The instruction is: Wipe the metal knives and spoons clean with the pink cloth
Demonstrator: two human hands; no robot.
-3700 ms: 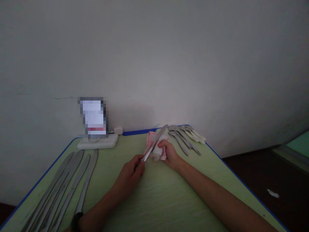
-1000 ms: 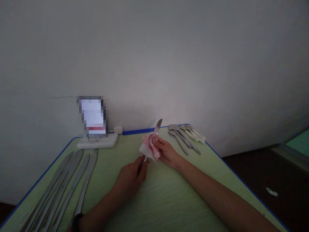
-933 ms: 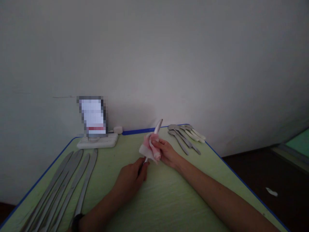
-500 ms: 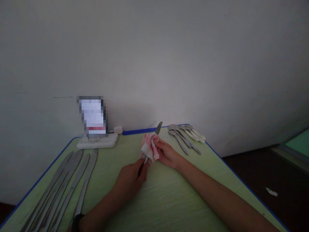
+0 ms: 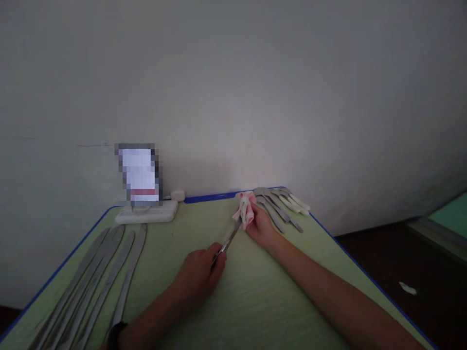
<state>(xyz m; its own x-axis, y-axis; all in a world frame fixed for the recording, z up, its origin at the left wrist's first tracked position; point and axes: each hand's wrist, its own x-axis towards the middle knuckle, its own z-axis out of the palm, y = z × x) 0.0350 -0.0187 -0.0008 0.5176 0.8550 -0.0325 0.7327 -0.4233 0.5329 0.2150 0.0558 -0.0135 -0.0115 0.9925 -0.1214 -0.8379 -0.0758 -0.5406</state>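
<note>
A metal table knife [image 5: 230, 236] slants up and away over the middle of the table, its handle gripped in my left hand [image 5: 202, 265]. My right hand [image 5: 260, 226] is closed on a pink and white cloth [image 5: 245, 209], which wraps round the far end of the knife and hides the blade tip. Several other table knives [image 5: 98, 279] lie side by side at the left, partly behind my left wrist. Just beyond my right hand, several spoons and other cutlery pieces [image 5: 275, 206] lie at the back right, some with white handles [image 5: 297, 204].
A phone with a blurred screen [image 5: 140, 172] stands on a white power strip [image 5: 148, 212] at the back left, a white plug [image 5: 177, 196] beside it. The green table [image 5: 175, 233] has a blue edge and meets a grey wall [image 5: 233, 97]. A white scrap [image 5: 407, 288] lies on the dark floor.
My right hand and the cloth have slid up along the knife, away from my left hand. More of the knife near the handle shows, and the blade tip is now covered.
</note>
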